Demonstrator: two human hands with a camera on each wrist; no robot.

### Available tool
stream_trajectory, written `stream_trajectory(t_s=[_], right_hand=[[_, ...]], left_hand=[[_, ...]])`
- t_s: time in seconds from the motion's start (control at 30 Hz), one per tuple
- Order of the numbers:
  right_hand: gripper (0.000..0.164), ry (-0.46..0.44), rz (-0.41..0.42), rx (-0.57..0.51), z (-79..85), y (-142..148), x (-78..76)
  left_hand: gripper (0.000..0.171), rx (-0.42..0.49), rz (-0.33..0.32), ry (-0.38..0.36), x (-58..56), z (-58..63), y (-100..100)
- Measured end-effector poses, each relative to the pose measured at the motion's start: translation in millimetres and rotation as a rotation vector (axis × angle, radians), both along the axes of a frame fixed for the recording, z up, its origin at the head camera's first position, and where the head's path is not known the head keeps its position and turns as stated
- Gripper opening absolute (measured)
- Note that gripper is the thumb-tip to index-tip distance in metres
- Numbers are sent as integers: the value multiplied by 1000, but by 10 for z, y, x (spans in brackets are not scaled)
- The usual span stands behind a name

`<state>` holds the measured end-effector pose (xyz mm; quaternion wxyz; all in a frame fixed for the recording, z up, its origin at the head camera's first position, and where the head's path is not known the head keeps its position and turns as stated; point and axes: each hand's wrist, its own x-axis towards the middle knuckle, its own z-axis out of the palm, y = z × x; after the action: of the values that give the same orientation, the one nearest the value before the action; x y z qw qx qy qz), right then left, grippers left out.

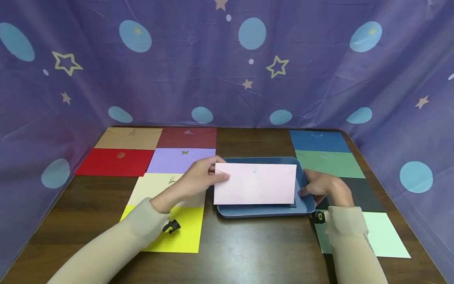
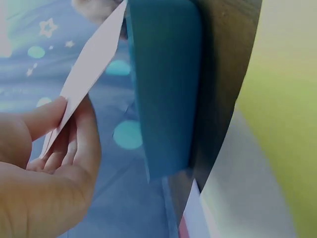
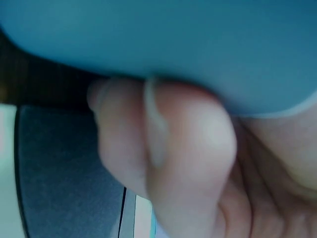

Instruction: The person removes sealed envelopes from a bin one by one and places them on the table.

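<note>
My left hand [image 1: 196, 178] pinches the left edge of a pale pink envelope [image 1: 255, 184], thumb on its front face. In the left wrist view the envelope [image 2: 91, 62] is raised clear of the blue tray [image 2: 166, 94] and tilted. From the head, it covers most of the tray's inside. A dark blue edge shows beneath its lower right corner; what that belongs to is hidden. At the tray's right end, my right hand [image 1: 326, 185] grips the rim, thumb inside. The right wrist view has curled fingers [image 3: 190, 144] against the tray's outer wall [image 3: 158, 39].
Left on the wooden table lie tan [image 1: 129, 138], maroon [image 1: 188, 138], red [image 1: 115, 162], lavender [image 1: 182, 161], cream [image 1: 145, 189] and yellow [image 1: 181, 232] envelopes. On the right are blue [image 1: 319, 141], green [image 1: 330, 163], dark grey [image 1: 361, 193] and mint [image 1: 386, 234] ones. A purple curtain [image 1: 227, 79] hangs behind.
</note>
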<state>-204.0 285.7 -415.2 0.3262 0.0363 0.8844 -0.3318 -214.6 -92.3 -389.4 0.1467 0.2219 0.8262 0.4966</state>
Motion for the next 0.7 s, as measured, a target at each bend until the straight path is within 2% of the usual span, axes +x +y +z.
stream_trajectory(t_s=[0.07,0.1,0.13,0.27,0.43,0.57,0.7], right_hand=[[74,-5,5,0,3,2,-3],[73,-5,10,-4,6,1,-1],[72,-7,13,-12,6,0,2],[75,1,28,-34,6,1,11],[77,14,28,-44,2,11,21],[75,16,23,-44,5,9,28],[76,12,26,-42,7,9,28]], left_hand=[[25,8,49,16,-15,63,-110],[26,11,75,14,1,132,-159],[27,19,94,7,18,207,-216],[30,89,143,-40,13,344,-528],[38,182,205,-68,-26,402,-988],[44,163,291,-45,-27,459,-1350],[48,85,389,20,-48,486,-1759]])
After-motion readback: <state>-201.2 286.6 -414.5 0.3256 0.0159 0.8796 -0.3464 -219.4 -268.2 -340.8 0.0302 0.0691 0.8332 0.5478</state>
